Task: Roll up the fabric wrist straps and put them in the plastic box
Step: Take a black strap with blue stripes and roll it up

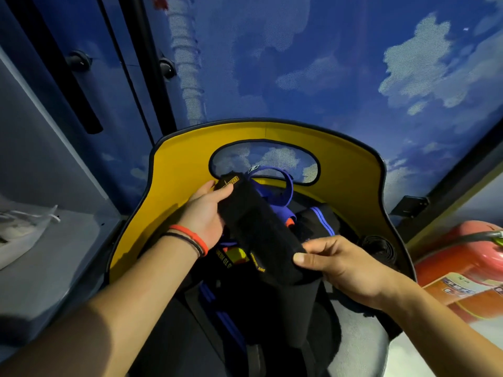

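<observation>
A black fabric wrist strap (258, 227) with small yellow labels is stretched out flat between both hands, above a yellow box (174, 186) with a cut-out handle. My left hand (204, 213) grips the strap's far end, thumb on top by the label. My right hand (340, 265) pinches the near end between thumb and fingers. Under the strap, inside the box, lie more straps: a blue loop (283, 183), a black one with blue stripes (321, 216), and a rolled black strap (381, 246) at the right.
A red fire extinguisher (462, 268) lies right of the box. A grey shelf (40, 240) with a white object stands at left. A blue cloud-patterned wall (326, 77) and dark door frames rise behind. Dark fabric with blue stripes (226, 322) hangs near me.
</observation>
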`<action>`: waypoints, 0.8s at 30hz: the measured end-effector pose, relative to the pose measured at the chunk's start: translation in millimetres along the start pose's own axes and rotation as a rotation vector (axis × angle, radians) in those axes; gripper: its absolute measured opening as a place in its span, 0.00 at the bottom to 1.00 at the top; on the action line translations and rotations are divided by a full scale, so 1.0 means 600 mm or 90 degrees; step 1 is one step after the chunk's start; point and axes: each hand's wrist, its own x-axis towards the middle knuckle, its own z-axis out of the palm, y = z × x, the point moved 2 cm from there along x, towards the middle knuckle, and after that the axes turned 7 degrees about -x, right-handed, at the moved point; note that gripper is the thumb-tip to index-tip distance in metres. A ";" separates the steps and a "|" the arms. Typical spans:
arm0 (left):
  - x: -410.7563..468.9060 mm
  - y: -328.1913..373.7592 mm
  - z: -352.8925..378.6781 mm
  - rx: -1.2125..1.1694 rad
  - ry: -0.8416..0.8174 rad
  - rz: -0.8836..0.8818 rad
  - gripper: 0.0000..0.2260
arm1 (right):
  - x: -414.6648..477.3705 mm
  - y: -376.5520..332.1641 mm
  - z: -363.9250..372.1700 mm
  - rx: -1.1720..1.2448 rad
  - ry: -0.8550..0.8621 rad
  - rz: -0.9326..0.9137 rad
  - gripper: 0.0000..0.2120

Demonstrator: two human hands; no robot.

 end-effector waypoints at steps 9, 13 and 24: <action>-0.030 0.088 0.005 0.304 -0.114 0.383 0.30 | -0.002 -0.028 -0.022 -0.179 0.283 -0.068 0.03; -0.048 0.100 -0.006 0.565 -0.153 0.471 0.31 | -0.012 -0.048 -0.036 -0.217 0.342 -0.146 0.04; -0.095 0.014 0.032 0.409 -0.179 0.351 0.29 | 0.004 -0.095 0.015 0.134 0.227 -0.216 0.19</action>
